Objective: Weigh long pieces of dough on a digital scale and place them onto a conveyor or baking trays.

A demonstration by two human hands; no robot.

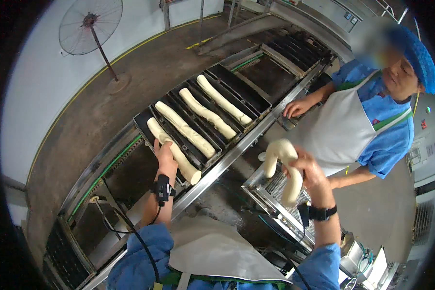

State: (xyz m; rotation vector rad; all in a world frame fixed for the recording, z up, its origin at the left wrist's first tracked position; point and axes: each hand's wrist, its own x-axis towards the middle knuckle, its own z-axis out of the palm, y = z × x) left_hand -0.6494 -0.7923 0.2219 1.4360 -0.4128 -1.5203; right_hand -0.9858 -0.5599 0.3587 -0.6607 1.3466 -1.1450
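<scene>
On the conveyor, a black set of long baking tins (207,94) holds several pale dough rolls, among them one (185,126) lying in its slot. My left hand (165,158) is at the leftmost dough roll (182,162), thumb against it and fingers by the tin's outer wall; its near end sticks out past the tin. My right hand (308,169) is closed around the middle of another dough roll (281,149), raised to the right of the conveyor. That roll bends over in a hook, both ends hanging down. Its outline is slightly blurred.
The conveyor's metal rail (198,191) runs diagonally past me. Below my right hand stands a perforated metal belt (275,186). A co-worker in a grey apron (331,133) stands at right, one hand (298,107) near the rail. A tall fan (89,20) stands by the wall.
</scene>
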